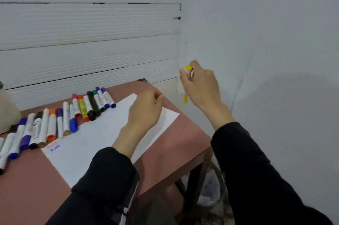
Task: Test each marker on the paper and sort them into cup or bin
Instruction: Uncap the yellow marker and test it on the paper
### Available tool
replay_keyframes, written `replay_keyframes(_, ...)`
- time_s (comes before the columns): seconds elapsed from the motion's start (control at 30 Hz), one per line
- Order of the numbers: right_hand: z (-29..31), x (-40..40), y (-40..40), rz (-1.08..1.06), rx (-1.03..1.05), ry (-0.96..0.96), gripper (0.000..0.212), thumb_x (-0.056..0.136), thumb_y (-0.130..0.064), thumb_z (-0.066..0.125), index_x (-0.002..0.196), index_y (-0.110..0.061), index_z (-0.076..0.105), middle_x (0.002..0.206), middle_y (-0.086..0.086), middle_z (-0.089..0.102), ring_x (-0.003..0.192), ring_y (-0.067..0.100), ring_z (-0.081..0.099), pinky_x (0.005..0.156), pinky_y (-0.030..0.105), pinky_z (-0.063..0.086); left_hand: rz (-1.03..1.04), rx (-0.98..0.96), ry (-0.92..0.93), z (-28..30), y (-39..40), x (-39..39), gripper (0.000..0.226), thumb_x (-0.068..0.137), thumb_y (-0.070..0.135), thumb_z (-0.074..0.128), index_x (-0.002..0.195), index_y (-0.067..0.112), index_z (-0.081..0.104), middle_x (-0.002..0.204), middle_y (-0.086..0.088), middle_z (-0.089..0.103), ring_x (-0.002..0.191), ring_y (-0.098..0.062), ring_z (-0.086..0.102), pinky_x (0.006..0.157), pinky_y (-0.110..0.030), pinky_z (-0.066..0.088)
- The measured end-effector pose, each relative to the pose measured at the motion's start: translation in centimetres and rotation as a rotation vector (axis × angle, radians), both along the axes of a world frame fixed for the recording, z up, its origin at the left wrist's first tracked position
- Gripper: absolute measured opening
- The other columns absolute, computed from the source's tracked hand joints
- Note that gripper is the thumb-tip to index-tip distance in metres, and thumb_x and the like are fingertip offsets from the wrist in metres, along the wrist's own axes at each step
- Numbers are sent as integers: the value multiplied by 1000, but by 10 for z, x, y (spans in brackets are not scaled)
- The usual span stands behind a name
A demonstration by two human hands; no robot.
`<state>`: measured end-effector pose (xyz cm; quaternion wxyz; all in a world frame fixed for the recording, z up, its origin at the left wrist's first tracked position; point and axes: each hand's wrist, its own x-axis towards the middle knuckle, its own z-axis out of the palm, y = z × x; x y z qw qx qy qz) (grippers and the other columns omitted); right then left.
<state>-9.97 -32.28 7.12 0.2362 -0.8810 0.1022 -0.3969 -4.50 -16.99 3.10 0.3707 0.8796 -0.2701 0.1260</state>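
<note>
Bin: a container with a clear liner [211, 190] sits on the floor below the right hand, beside the table leg, partly hidden by the sleeves.
Paper: a white sheet [95, 144] lies on the table under the left hand; small red and blue scribbles mark its corner to the left.
Left hand: the left hand [145, 109] hovers over the paper's far end, fingers loosely curled, holding nothing.
Right hand: the right hand [200, 85] is past the table's right edge, fingers wrapped round a yellow marker.
Yellow marker: the yellow marker [185, 98] is upright, white barrel, yellow at both ends, held in the air above the bin.
Markers: a row of capped markers [60, 120] lies left of the hands, beyond the paper.
Table: reddish-brown table [176, 144], its right edge between the hands.
Room: white ribbed panels behind, plain wall [266, 32] to the right.
</note>
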Motion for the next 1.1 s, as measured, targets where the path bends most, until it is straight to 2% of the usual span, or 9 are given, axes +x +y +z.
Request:
replay_keyframes(0.13,-19,-26,-48,-124,-69,143,24,100,-33,41,105,-12,52,81,2,59,73,28,53,61,34,38,-65,144,20,-16,-55,-13,18,96,29,46,97,21,62,102,0,64,96,-22,57,73,-33,39)
replay_keyframes(0.23,-53,-44,-90,-175,-9,283,15,98,-28,39,93,-15,44,82,5,59,73,30,52,60,32,35,-79,289,18,-31,-88,-25,21,94,30,46,100,20,64,110,-3,64,105,-26,54,89,-41,39)
replay_keyframes(0.37,-109,-47,-117,-167,94,537,15,96,-21,41,88,-9,42,84,12,52,75,32,49,63,34,38,-38,439,25,-42,-100,-30,25,94,36,45,94,21,65,115,-2,59,118,-25,45,107,-53,23)
replay_keyframes(0.47,-158,-46,-125,-141,198,654,13,94,-13,41,88,-3,47,82,12,52,74,32,51,59,34,38,-21,464,15,-48,-103,-32,31,94,36,42,92,20,68,116,-4,58,122,-23,39,108,-53,20)
replay_keyframes(0.6,-219,-45,-127,-100,199,817,9,95,-10,44,98,-9,52,99,18,62,76,30,54,65,36,46,4,508,-10,-51,-104,-31,34,95,34,38,91,17,67,116,-9,56,122,-27,39,106,-51,22)
replay_keyframes(0.7,-255,-46,-127,-73,211,814,26,94,-6,45,114,-17,57,110,11,63,92,30,58,76,32,46,23,533,-29,-52,-106,-31,33,95,33,37,84,16,64,112,-11,55,118,-29,41,104,-51,26)
replay_keyframes(0.83,-293,-51,-126,-82,335,999,34,93,0,44,126,-1,52,125,22,56,114,38,54,89,38,46,39,553,-47,-54,-107,-29,34,94,31,38,87,14,67,111,-13,55,117,-31,40,103,-50,27)
replay_keyframes(0.97,-317,-51,-132,-96,467,1008,33,91,-2,44,122,-7,53,121,21,57,108,39,57,91,49,51,36,559,-49,-56,-108,-27,36,94,30,38,96,15,70,121,-14,53,123,-31,36,108,-52,24)
replay_keyframes(1.1,-303,-53,-132,-166,545,831,27,94,-7,41,114,-3,60,112,20,61,102,38,59,87,46,52,27,540,-50,-59,-108,-25,37,95,29,36,98,17,70,123,-13,53,125,-29,34,111,-53,20)
